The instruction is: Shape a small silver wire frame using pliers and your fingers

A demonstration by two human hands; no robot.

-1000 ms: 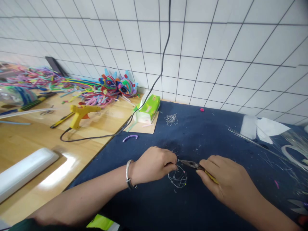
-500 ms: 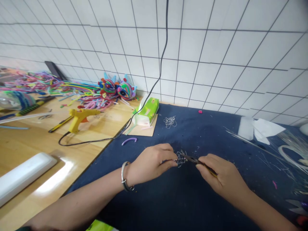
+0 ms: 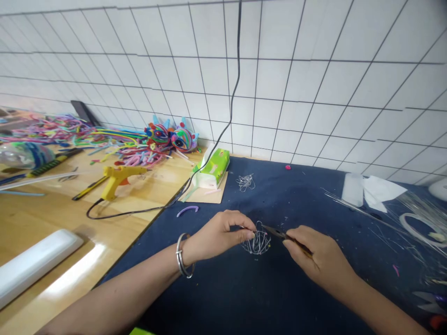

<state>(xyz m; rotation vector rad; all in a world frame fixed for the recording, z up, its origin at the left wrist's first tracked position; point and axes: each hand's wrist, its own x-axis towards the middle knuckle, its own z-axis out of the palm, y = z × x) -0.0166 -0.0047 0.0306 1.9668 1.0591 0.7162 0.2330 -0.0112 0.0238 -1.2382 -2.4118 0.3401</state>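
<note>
Against left fingers [image 3: 243,220], wire ball [image 3: 259,243]

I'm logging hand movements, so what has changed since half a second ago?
The wire cage has turned in the left hand: it jutted rightward from the grip; now more of its rounded shape shows, reaching lower. The right hand still holds the pliers; nothing was let go. The glue gun and tissue pack stayed put.

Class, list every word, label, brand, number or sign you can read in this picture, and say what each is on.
No text is readable.
Green-and-white packet: small printed marks, too blurred to read.
Yellow glue gun: no lettering can be made out.
Pliers in the right hand: none legible.
</note>
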